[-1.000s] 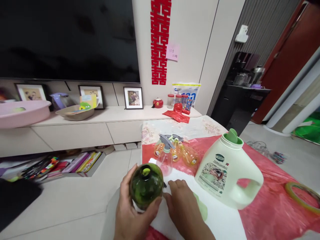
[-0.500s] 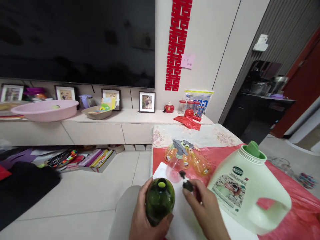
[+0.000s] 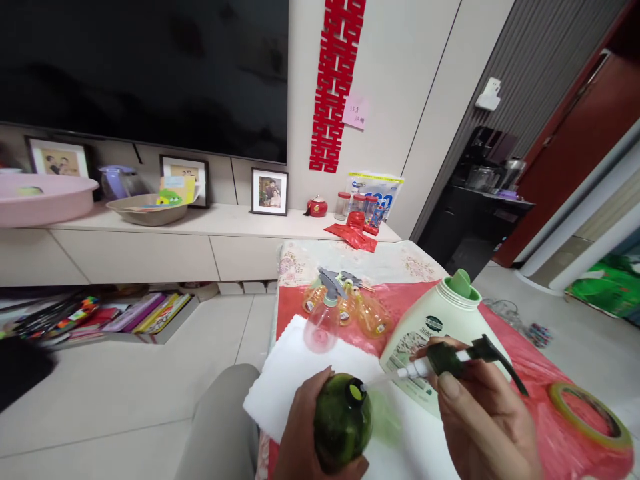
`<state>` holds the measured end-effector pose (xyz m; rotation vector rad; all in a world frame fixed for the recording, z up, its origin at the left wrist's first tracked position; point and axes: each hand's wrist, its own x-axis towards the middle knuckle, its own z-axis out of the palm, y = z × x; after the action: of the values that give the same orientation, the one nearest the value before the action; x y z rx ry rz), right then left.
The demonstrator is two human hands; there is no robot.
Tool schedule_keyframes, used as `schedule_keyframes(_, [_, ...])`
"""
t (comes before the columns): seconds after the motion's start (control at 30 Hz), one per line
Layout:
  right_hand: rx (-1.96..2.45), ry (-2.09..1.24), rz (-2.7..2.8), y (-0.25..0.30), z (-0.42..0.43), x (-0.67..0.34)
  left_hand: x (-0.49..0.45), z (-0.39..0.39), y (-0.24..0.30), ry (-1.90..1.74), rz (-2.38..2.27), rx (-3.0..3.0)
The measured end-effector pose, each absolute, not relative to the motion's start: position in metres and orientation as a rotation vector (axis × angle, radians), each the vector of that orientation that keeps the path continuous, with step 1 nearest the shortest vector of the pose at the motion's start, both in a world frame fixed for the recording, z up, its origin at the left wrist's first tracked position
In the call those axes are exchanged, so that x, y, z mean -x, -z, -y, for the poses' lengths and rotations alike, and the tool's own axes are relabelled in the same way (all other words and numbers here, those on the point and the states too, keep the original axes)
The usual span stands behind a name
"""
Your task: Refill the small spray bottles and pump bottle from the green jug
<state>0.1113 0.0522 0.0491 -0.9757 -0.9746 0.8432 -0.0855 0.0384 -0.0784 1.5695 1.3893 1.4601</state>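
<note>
My left hand (image 3: 305,427) is wrapped round a dark green, round bottle (image 3: 345,427), tilted a little with its open neck facing up and right. In my right hand (image 3: 487,417) is a dark green pump head (image 3: 445,359), its spout pointing right and its white body and thin clear tube aimed left. The tube's tip is at the bottle's mouth; whether it is inside, I cannot tell. Just behind my right hand stands a large pale green detergent jug (image 3: 410,337) without its lid. White paper towel (image 3: 280,380) lies beneath the bottle.
A clear pink spray bottle (image 3: 321,327) stands on the towel's far edge. Beyond it lie several orange bottles (image 3: 373,317) with grey trigger heads. A roll of tape (image 3: 590,413) rests on the red sheet (image 3: 540,373) at right. A white TV cabinet (image 3: 150,257) runs along the wall.
My right hand has drawn the pump out, so its tube now shows, and moved right with it. The bottle has tilted slightly. The view has turned to the right.
</note>
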Motion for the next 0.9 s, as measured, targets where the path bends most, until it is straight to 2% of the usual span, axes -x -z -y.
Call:
schedule_keyframes(0.17, [1.028,-0.959,1.112,-0.038,-0.054,-0.105,0.082,-0.038,0.080,-1.414,-1.352,-1.573])
schedule_keyframes(0.4, [1.145,-0.951,1.339,-0.020,-0.051,-0.075,0.080,-0.039,0.078,-1.417,-1.217,-1.607])
schedule_keyframes(0.63, [1.184,-1.066,1.434,-0.006,-0.054,-0.094,0.075,-0.039,0.083,-1.410,-1.221,-1.632])
schedule_keyframes(0.9, [1.104,-1.223,1.254,-0.003,-0.046,-0.099,0.068,-0.040,0.085,-1.407,-1.216,-1.650])
